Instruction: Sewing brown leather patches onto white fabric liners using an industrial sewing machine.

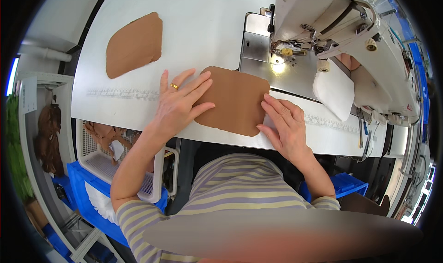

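A brown, round-cornered piece of material that looks like leather lies on the white table in front of me. My left hand, with a gold ring, rests spread on its left edge, thumb and fingertips on top. On its right edge lie the fingertips and thumb of my right hand, with a gap between thumb and fingers. Both hands look open, though their undersides are hidden. A second brown piece of similar shape lies apart at the far left.
A sewing machine with its lamp lit stands at the right over a metal plate. White pieces lie beside it. Rulers run along the table. Small tools lie at the right. Below left is a white basket with brown scraps.
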The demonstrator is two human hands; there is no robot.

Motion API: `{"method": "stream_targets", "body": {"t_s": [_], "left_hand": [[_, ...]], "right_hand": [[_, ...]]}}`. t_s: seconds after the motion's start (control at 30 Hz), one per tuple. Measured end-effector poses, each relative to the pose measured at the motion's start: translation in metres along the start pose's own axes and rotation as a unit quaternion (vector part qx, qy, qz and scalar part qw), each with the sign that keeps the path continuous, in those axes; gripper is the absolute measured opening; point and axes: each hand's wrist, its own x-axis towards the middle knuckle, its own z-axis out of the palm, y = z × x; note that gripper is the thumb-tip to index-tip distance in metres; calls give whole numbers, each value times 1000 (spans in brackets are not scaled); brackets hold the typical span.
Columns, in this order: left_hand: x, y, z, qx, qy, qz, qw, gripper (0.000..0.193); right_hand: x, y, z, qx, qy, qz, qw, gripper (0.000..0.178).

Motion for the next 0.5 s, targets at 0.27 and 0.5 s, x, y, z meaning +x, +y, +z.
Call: {"method": "stream_targets", "body": {"t_s": [0.27,0.5], "left_hand": [[15,5,-1,42,18,12,999,45],[46,45,34,-133,-22,74,988,39]], "right_hand": [[-11,1,-2,14,-9,-11,1000,47],[-11,15,-9,-4,9,-10,1000,41]]}}
